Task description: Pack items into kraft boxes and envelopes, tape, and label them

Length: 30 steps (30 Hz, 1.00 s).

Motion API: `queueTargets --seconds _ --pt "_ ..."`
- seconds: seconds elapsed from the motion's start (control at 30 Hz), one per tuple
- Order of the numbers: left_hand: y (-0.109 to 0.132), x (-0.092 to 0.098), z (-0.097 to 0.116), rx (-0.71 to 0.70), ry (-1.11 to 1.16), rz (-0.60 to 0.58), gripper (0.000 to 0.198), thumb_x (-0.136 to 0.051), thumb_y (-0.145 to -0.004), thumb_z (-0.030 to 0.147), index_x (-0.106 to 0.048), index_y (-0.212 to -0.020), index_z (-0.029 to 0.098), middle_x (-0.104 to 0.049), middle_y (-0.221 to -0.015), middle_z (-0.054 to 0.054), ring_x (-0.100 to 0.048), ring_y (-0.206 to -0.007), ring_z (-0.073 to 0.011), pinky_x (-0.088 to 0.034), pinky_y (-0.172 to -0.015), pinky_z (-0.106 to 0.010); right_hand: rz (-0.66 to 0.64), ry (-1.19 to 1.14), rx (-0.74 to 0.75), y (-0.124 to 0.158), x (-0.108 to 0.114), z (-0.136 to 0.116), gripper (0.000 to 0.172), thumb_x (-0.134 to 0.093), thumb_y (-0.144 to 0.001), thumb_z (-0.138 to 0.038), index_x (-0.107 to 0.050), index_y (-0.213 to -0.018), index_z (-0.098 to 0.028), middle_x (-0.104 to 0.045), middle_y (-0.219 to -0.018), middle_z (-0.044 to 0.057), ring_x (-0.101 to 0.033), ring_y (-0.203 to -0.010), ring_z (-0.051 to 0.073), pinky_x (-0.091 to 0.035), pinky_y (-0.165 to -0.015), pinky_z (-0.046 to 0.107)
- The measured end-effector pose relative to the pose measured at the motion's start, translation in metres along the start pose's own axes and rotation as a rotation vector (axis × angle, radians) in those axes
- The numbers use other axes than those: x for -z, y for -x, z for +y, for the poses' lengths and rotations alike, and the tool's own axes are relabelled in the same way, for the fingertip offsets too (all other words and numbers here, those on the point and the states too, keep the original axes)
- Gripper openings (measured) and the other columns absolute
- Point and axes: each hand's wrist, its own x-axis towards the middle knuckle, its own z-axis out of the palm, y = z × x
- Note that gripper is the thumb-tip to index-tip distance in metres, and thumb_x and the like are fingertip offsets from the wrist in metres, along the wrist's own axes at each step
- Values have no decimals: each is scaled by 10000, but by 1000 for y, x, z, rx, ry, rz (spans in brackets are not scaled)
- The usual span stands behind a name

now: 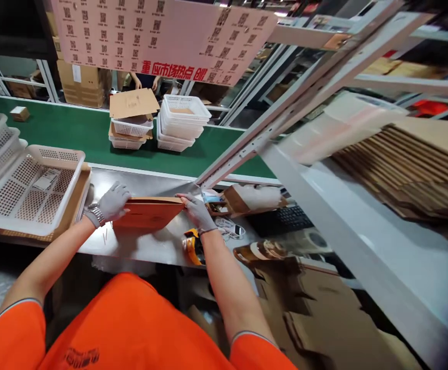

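A brown cardboard box (149, 215), shaped like a thin flat mailer, stands tilted on the metal worktop (139, 181) in front of me. My left hand (112, 202), in a grey glove with a metal watch at the wrist, is closed on the box's upper left corner. At the upper right corner, my right hand (196, 209), also gloved, pinches the cardboard with thumb and fingers. Close below the right hand lies a yellow and black tape dispenser (193, 247). The far side of the box is hidden.
To the left, a white perforated basket (79, 160) holds a small labelled packet. Beyond the worktop runs a green conveyor belt (89, 136) with stacked baskets (181, 123). On the right are a keyboard (281, 220), a bottle (260, 251), flat cartons (332, 313) and a metal shelf frame (247, 149).
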Motion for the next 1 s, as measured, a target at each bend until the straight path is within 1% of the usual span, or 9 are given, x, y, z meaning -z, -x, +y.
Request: queueTargets --seconds 0.13,0.23,0.37,0.53,0.67,0.73,0.8,0.9,1.0 --pt "-26 -12 27 -23 -200 -180 602 -717 -1019 125 -656 -1611 218 -735 -1488 -201 -715 -1353 -351 -588 -1156 -511 -71 -67 32 -10 5 10 436 -873 -725 -525 -847 -1025 -211 -839 -1017 47 -712 -917 205 -576 -814 313" --pt "-20 -22 28 -54 -293 -161 575 -559 -1063 49 -694 -1590 234 -730 -1557 -188 -729 -1326 -303 -619 -1096 -456 -99 -62 69 -14 11 24 515 -870 -712 -602 -850 -1047 -211 -847 -1050 70 -733 -970 231 -593 -898 365" --pt "-7 -27 23 -59 -332 -145 620 -557 -1021 33 -731 -1576 246 -686 -1666 -177 -726 -1350 -324 -646 -1036 -471 -116 47 113 -16 18 29 616 -781 -754 -689 -846 -1136 -209 -861 -1149 101 -764 -1068 282 -620 -1004 445" --pt "-11 -23 23 -20 -331 -205 702 -590 -959 37 -733 -1593 303 -704 -1662 -129 -752 -1280 -306 -651 -982 -452 -14 520 515 -24 15 -32 608 -566 -1049 -631 -797 -1390 -183 -820 -1387 178 -729 -1351 353 -557 -1225 581" --pt "-14 -20 25 2 -352 -232 697 -570 -981 48 -708 -1612 312 -715 -1643 -114 -751 -1224 -291 -625 -942 -429 -29 796 891 -26 -18 -80 652 -487 -1160 -581 -658 -1626 -160 -618 -1726 204 -488 -1679 365 -383 -1394 612" --pt "-14 -20 27 7 -360 -245 679 -562 -996 54 -713 -1604 316 -714 -1635 -113 -749 -1196 -291 -611 -912 -424 -108 974 843 -19 -41 -79 650 -511 -1163 -582 -673 -1618 -148 -635 -1707 222 -504 -1663 404 -388 -1376 634" --pt "-12 -20 29 12 -356 -249 653 -574 -1000 63 -731 -1580 319 -711 -1632 -116 -746 -1179 -296 -600 -892 -424 -265 1146 682 -9 -58 -67 591 -516 -1174 -563 -736 -1554 -168 -730 -1594 215 -642 -1528 405 -487 -1290 586" --pt "-11 -21 31 20 -333 -230 624 -606 -995 69 -752 -1545 324 -719 -1606 -118 -746 -1157 -293 -587 -879 -418 -466 1263 588 -2 -64 -56 524 -506 -1196 -506 -773 -1496 -169 -795 -1482 194 -743 -1366 352 -564 -1180 477" --pt "-11 -22 30 27 -330 -196 626 -611 -1006 70 -739 -1559 334 -744 -1556 -119 -750 -1127 -285 -575 -863 -409 -379 1197 742 -3 -57 -65 539 -508 -1199 -481 -726 -1536 -121 -748 -1552 214 -689 -1427 350 -527 -1221 469"
